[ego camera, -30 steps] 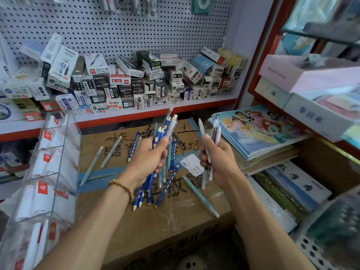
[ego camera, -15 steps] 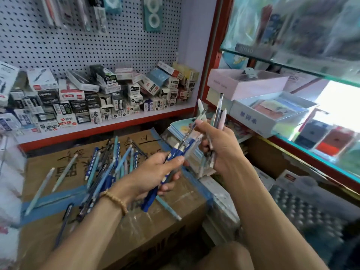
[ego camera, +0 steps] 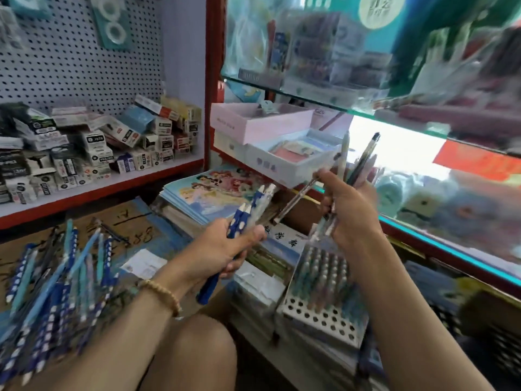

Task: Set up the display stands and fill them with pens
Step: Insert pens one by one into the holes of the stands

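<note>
Blue dotted pens (ego camera: 248,213) are sitting gripped in your left hand (ego camera: 225,249) — your right hand (ego camera: 349,213) is clutching mixed pens (ego camera: 358,165) above the perforated stand (ego camera: 318,314).

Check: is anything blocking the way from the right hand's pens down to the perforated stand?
Nothing visible does. The right hand holds its pens directly above the perforated stand; its back rows already hold pens, while the front holes are open.
</note>
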The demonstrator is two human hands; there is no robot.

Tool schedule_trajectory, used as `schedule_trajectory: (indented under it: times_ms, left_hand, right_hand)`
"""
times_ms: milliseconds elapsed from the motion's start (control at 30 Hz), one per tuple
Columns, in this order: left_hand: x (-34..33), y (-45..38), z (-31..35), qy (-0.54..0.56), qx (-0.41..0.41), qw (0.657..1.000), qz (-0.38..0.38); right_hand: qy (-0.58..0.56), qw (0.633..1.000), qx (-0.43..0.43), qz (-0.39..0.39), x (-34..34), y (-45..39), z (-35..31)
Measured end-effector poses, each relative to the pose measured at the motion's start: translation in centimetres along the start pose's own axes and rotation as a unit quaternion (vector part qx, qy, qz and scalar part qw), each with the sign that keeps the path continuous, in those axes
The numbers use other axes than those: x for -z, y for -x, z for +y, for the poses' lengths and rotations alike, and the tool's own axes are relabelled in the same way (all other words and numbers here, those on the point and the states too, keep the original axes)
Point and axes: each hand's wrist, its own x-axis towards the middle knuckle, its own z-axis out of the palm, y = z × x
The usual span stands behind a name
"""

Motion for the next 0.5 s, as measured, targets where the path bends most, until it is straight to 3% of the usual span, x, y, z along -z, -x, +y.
schedule_trajectory:
  times_ms: [100, 233, 367, 500]
  left_hand:
    - [-3.1, -1.7, 0.7, -0.014, -0.031, 0.998, 0.049]
    - [-7.6, -3.2, 1.1, -0.005, -0.061, 0.998, 0.024]
    - [-10.8, -3.5, 0.8, 0.02, -0.056, 0.997, -0.049]
    - [-12.1, -3.7, 0.1, 0.123, -0.022, 0.991, -0.039]
  right_hand:
    - [0.076, 0.996, 0.026, -0.039, 2.8, 0.8, -0.5]
    - [0.056, 0.996, 0.007, -0.072, 5.1, 2.6, -0.1]
    - [0.029, 0.999, 0.006, -0.045, 7.5, 3.2, 0.5]
    - [0.074, 0.996, 0.028, 0.039, 10.4, 4.0, 1.7]
